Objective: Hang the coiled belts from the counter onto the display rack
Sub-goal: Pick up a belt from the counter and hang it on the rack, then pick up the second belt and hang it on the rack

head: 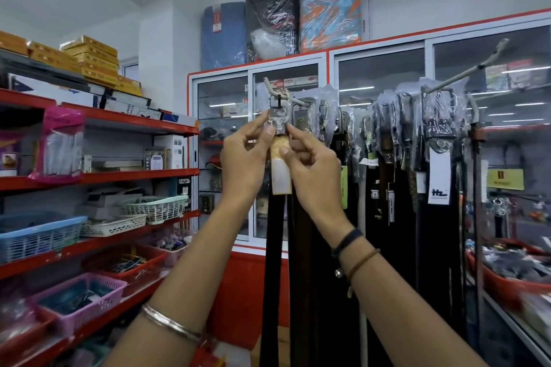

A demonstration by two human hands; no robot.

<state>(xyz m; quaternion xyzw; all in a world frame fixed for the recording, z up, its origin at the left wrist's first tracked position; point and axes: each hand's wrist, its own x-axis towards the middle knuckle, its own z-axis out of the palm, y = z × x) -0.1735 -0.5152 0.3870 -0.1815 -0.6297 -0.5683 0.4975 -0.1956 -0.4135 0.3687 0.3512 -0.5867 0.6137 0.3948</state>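
A: We have both hands raised at the near prong of the display rack (pixel 269 89). Our left hand (pixel 243 158) pinches the left edge of a plastic-wrapped buckle (pixel 278 118) between thumb and forefinger; the other fingers curl in loosely.

B: And our right hand (pixel 313 164)?

A: Fingertips closed on the right edge of the same buckle, thumb lower down against the tan belt end just under it. So both hands grip the one belt (pixel 272 247).

B: Where does the belt sit?

A: Its buckle loop is over the prong, a dark hook at the top. The black strap hangs straight down, uncoiled, past a white tag (pixel 280 176), between our forearms.

B: Neighbours?

A: More hung belts (pixel 387 188) to the right, buckles bagged in plastic, crowded along the prongs. A glass cabinet (pixel 223 104) with red trim stands behind, far side. Red shelves (pixel 98 177) run along the left with baskets (pixel 35 235) and boxes.

B: Counter?

A: A glass edge shows at the lower right, blurred; we cannot tell what lies on it.
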